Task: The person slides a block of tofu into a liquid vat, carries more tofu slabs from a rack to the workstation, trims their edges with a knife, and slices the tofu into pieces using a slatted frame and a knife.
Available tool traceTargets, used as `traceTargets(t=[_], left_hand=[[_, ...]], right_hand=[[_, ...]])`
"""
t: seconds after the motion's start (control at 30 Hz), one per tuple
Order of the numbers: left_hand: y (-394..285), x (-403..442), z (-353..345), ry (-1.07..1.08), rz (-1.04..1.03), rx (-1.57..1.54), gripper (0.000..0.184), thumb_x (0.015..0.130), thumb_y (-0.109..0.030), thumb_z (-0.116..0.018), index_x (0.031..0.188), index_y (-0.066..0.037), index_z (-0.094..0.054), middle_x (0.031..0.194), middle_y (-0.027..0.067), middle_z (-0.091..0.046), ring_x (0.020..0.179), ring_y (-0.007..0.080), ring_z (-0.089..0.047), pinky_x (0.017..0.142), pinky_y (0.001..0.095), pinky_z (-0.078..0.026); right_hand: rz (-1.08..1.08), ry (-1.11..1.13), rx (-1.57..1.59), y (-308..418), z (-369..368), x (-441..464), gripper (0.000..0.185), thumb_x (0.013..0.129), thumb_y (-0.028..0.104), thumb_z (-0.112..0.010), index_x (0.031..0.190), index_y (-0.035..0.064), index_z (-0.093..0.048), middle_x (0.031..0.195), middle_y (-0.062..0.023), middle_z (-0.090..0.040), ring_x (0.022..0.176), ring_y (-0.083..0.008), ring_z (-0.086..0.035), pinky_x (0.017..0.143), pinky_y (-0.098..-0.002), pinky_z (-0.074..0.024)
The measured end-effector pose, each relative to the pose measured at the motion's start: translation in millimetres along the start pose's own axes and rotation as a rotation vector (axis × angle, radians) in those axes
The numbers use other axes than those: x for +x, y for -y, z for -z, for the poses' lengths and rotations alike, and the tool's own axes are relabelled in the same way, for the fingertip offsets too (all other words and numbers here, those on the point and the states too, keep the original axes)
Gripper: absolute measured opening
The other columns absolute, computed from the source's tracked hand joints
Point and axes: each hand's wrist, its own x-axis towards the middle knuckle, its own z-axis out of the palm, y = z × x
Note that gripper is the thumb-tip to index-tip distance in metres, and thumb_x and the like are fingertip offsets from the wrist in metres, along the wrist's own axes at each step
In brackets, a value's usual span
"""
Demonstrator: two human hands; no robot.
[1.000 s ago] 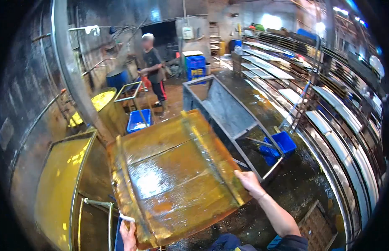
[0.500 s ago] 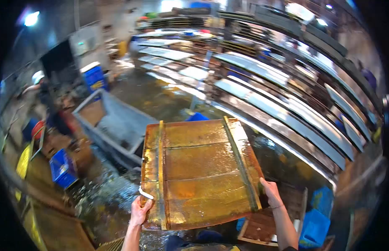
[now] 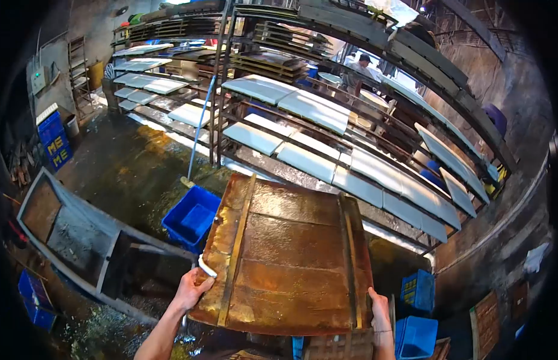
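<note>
A wide, wet wooden board [image 3: 291,258], brown and planked with two raised battens, is held up in front of me, tilted. My left hand [image 3: 190,289] is closed on its lower left edge, thumb on top. Just above that thumb lies a short, bent white strip [image 3: 207,267]; whether my fingers pinch it I cannot tell. On the opposite side my right hand [image 3: 379,306] grips the lower right edge, most of its fingers hidden beneath the board.
Beyond the board, a long rack [image 3: 216,120] carries white slabs [image 3: 315,162] on several levels. A blue tub [image 3: 192,216] and a grey trough [image 3: 81,198] stand at left. Blue crates [image 3: 417,336] sit at lower right. Behind the rack is a person [image 3: 360,69]. The floor [image 3: 135,162] looks wet.
My view has swung right toward the rack, so the trough now sits further left. The board stays in both hands and has turned slightly; the blue tub shows more fully.
</note>
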Motion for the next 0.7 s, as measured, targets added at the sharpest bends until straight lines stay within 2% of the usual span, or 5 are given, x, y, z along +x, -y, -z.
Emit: traceTargets(t=[0.13,0.2,0.3,0.37,0.7], left_hand=[[-30.0,130.1,-9.2,0.083,0.016,0.051,0.027,0.089,-0.013,-0.067,0.110,0.001,-0.058,0.100,0.0043,-0.065,0.089,0.0107,-0.060,0.081,0.0283,-0.049],[-47.3,203.1,-18.0,0.126,-0.133,-0.002,0.030,0.089,-0.014,-0.068,0.112,0.001,-0.057,0.103,0.0052,-0.065,0.092,0.0114,-0.060,0.083,0.0289,-0.049],[-96.7,275.7,-14.3,0.128,-0.120,0.107,0.033,0.089,-0.017,-0.069,0.113,0.002,-0.058,0.103,0.0067,-0.066,0.092,0.0120,-0.061,0.084,0.0298,-0.049],[-115.3,335.5,-11.1,0.145,-0.156,0.079,0.033,0.088,-0.019,-0.069,0.111,0.002,-0.059,0.102,0.0066,-0.067,0.091,0.0111,-0.061,0.082,0.0294,-0.050],[-217.3,583.0,38.1,-0.016,-0.294,0.178,0.038,0.090,-0.020,-0.067,0.119,0.003,-0.059,0.108,0.0070,-0.067,0.093,0.0113,-0.062,0.083,0.0279,-0.051]], right_hand=[[-0.003,-0.020,0.038,51.4,-29.1,72.0,0.040,0.092,0.030,-0.063,0.100,-0.0088,-0.068,0.094,-0.0101,-0.069,0.085,-0.0142,-0.060,0.075,-0.0285,-0.0463],[0.040,-0.015,0.027,83.5,-44.1,110.0,0.034,0.092,0.026,-0.063,0.103,-0.0063,-0.068,0.093,-0.0068,-0.068,0.085,-0.0123,-0.059,0.076,-0.0266,-0.0453],[0.167,0.114,0.080,132.1,-61.9,150.3,0.023,0.092,0.017,-0.063,0.108,0.0002,-0.067,0.095,0.0004,-0.066,0.088,-0.0073,-0.055,0.081,-0.0228,-0.0414],[0.275,0.221,0.063,172.1,-77.7,191.8,0.026,0.093,0.017,-0.062,0.112,0.0003,-0.066,0.102,-0.0005,-0.066,0.093,-0.0085,-0.056,0.086,-0.0226,-0.0409],[0.519,0.414,0.251,337.0,-273.0,447.4,0.028,0.091,0.017,-0.065,0.114,0.0011,-0.067,0.106,-0.0021,-0.067,0.096,-0.0104,-0.058,0.087,-0.0233,-0.0418]])
